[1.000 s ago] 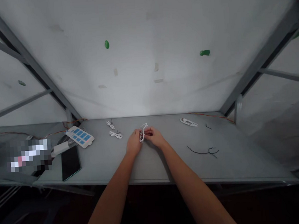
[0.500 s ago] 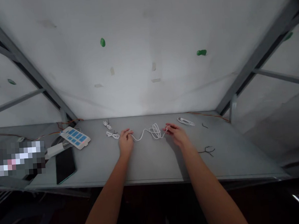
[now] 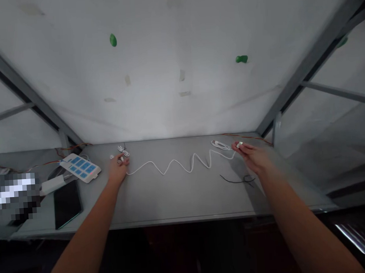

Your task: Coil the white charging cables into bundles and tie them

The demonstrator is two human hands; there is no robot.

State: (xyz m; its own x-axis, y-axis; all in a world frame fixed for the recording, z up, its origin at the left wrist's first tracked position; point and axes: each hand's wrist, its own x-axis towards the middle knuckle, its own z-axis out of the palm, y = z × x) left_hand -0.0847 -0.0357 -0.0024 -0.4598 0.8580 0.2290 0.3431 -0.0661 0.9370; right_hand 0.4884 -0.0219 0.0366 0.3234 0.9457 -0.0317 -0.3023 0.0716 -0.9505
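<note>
A white cable (image 3: 173,161) stretches in a wavy line across the grey table between my two hands. My left hand (image 3: 119,167) pinches one end of it, close to a coiled white cable (image 3: 123,151) and partly in front of another one. At the right, my right hand (image 3: 247,152) grips the other end, where a plug shows at the fingertips. Just left of that hand lies a bundled white cable (image 3: 220,145). Thin black ties (image 3: 239,181) lie on the tabletop below it.
On the left are a white power strip (image 3: 81,167) with blue sockets, a white adapter (image 3: 53,184) and a dark phone (image 3: 67,204). Orange wires run along the back edge beside a white wall (image 3: 156,113). Metal posts stand on both sides.
My hands have moved apart, left hand leftward and right hand rightward. The loops of the cable between them have opened into a long wavy line. The view has shifted slightly.
</note>
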